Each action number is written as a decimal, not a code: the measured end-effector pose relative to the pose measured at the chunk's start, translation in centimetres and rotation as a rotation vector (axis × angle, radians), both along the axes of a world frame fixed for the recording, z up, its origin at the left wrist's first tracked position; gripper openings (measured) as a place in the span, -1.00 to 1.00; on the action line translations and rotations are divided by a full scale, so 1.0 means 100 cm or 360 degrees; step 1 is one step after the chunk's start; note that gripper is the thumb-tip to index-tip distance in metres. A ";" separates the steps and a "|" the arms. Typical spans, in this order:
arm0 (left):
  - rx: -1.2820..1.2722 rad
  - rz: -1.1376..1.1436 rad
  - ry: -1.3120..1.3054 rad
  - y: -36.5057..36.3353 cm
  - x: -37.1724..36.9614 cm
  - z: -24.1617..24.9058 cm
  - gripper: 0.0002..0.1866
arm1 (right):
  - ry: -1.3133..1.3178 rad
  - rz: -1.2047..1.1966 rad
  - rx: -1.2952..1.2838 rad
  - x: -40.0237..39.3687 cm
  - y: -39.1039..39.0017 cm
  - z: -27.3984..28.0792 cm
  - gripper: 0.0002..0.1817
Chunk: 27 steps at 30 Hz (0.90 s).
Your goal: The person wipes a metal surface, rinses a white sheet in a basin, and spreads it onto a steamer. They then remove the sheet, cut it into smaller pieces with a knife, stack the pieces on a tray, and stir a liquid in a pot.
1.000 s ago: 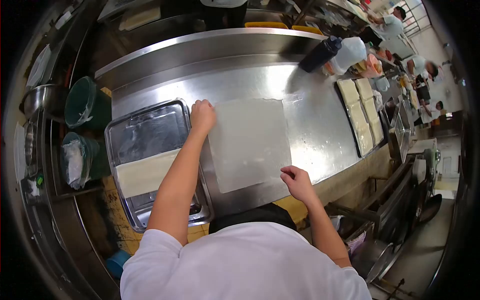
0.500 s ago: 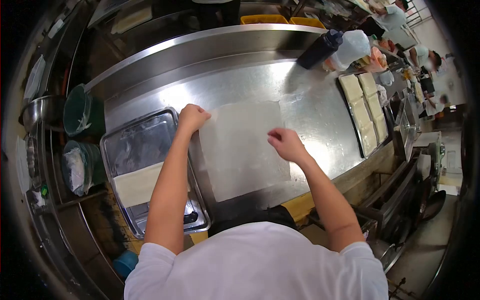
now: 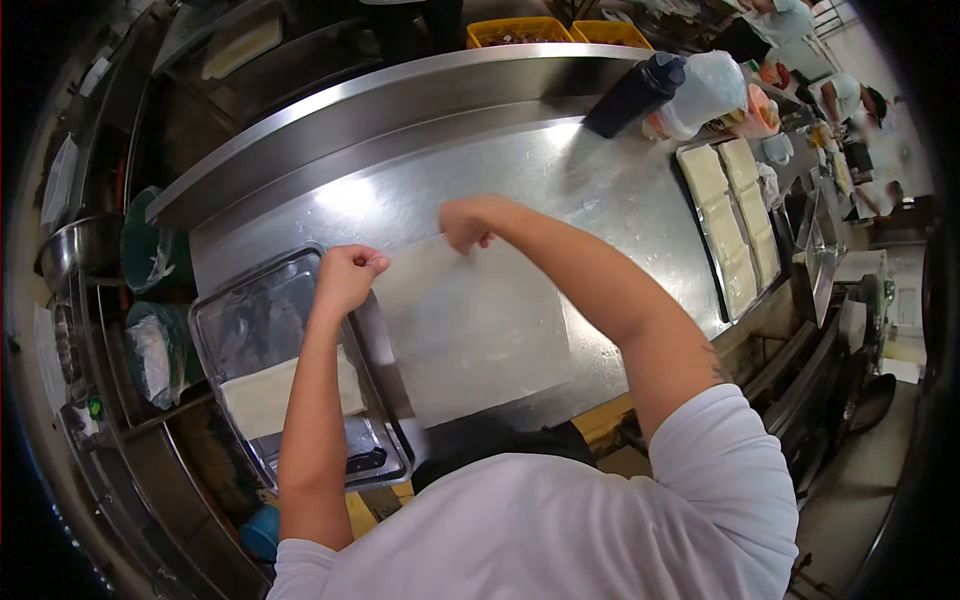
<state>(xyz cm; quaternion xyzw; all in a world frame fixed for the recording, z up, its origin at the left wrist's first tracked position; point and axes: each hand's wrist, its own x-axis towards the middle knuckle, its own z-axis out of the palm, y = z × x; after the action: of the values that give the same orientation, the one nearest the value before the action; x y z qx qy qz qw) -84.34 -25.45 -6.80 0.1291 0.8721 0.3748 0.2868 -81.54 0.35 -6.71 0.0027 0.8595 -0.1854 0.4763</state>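
A thin, pale, translucent square sheet (image 3: pixel 480 330) lies on the steel worktop (image 3: pixel 390 210) in front of me. My left hand (image 3: pixel 348 278) is at the sheet's upper left corner, thumb and fingers pinched together; whatever is between them is too small to make out. Reaching across from the right, my right hand (image 3: pixel 470 222) hovers at the sheet's top edge with its fingers curled down, partly hidden by the wrist. Under my left forearm sits a metal tray (image 3: pixel 255 325) holding a folded cream-coloured sheet (image 3: pixel 262 402) and a dark-handled tool (image 3: pixel 366 461).
A dark tray (image 3: pixel 716 262) of several cream-coloured slabs (image 3: pixel 716 222) stands at the right. At the back are a dark bottle (image 3: pixel 637 95) and a plastic-covered container (image 3: pixel 705 95). Green bins (image 3: pixel 160 345) stand at the left. People in white shirts are far off at the upper right.
My right hand has swung from the sheet's right part up and left to its top edge. My left hand has moved slightly left and down. The whole view has shifted a little.
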 end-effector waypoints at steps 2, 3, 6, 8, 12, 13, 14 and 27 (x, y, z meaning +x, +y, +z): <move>0.0037 0.0005 -0.0035 -0.001 -0.005 -0.007 -0.78 | 0.0001 0.0032 0.0056 0.011 0.032 -0.004 -0.71; -0.0006 -0.0021 -0.0017 0.000 -0.008 -0.011 -0.78 | 0.0113 0.0186 0.0126 0.019 0.046 -0.003 -0.68; -0.0090 -0.0085 0.0017 0.005 -0.014 -0.018 -0.78 | 0.0209 0.0322 0.0403 0.043 0.073 0.001 -0.62; -0.0081 -0.0107 0.0007 0.010 -0.015 -0.019 -0.81 | 0.0350 0.0258 0.0456 0.061 0.092 -0.002 -0.63; -0.0080 -0.0198 -0.0005 0.011 -0.018 -0.027 -0.79 | 0.0720 -0.0018 0.0255 0.088 0.113 -0.020 -0.73; -0.0099 -0.0208 -0.0006 0.011 -0.018 -0.026 -0.79 | 0.0753 -0.0103 0.0207 0.093 0.114 -0.019 -0.76; -0.0118 -0.0216 -0.0006 0.011 -0.017 -0.026 -0.79 | 0.0775 -0.0162 0.0194 0.098 0.114 -0.017 -0.78; 0.0144 -0.0189 0.0487 -0.036 0.053 0.027 -0.89 | 0.1315 -0.0774 0.0065 0.183 0.084 0.046 -0.86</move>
<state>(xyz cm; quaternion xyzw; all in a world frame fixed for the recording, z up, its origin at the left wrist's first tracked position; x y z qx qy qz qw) -78.99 -29.08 -4.10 0.2488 0.8788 0.3719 0.1661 -63.22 8.76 -2.07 0.1391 0.9548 -0.2601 0.0376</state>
